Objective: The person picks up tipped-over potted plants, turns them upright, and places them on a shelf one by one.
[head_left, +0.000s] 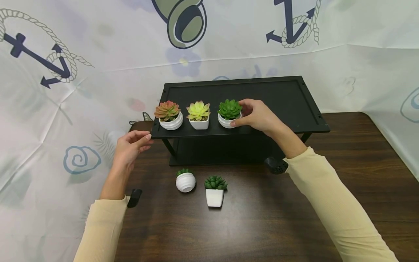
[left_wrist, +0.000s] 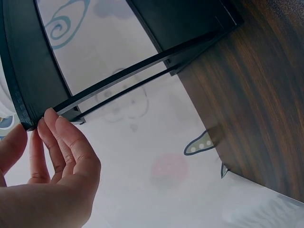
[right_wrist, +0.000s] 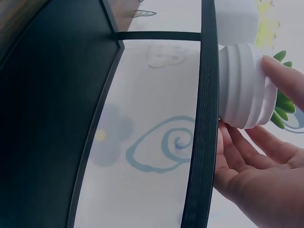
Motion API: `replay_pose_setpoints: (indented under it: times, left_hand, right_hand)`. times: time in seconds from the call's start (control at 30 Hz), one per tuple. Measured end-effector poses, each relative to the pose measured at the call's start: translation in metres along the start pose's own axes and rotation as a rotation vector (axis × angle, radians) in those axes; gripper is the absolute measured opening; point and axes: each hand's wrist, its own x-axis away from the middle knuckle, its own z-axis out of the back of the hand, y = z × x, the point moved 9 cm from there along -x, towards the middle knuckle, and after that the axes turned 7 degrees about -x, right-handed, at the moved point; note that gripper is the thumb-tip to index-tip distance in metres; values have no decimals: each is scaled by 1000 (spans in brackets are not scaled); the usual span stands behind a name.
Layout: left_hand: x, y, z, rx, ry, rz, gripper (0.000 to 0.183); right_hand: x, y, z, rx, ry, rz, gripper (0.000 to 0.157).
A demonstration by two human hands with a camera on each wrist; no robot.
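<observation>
The right hand (head_left: 258, 115) is clamped on a green succulent in a round white pot (head_left: 226, 122), the thumb on one side and the fingers on the other. This plant is near the front edge of the upper board, and in the right wrist view its base appears to rest there. The left hand (head_left: 129, 149) pinches the front left corner of the black shelf (head_left: 278, 105) with thumb and fingertips.

The largest thing is a white printed sheet (head_left: 131, 36), with anchors, ropes and shells, which hangs behind and on the left. Before it is the dark wooden table (head_left: 278, 218). On the table stands the shelf, which has a wide upper board and a lower board, joined by thin legs. Pale yellow sleeves (head_left: 330, 196) cover both forearms.

Left of the held plant, on the upper board, a yellow succulent (head_left: 198, 110) stands upright in a square white pot, and further left a reddish succulent (head_left: 167, 110) in a round one. On the table, in front of the shelf, a tapered white pot (head_left: 214, 196) with a dark green plant looks lying on its side. Just beside it, the smaller-looking round pot (head_left: 185, 182) is tipped, its bottom toward the viewer.
</observation>
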Motion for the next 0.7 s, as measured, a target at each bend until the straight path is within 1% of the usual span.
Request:
replay_pose_setpoints:
  times: [0.27,0.7]
  left_hand:
    - [-1,-1,0,-4,6,-1,29]
    - [0,1,0,7,8,-15,27]
  right_hand:
    - [2,4,3,-45,-12,-10,65]
    - [11,7,12,-68,-14,9,54]
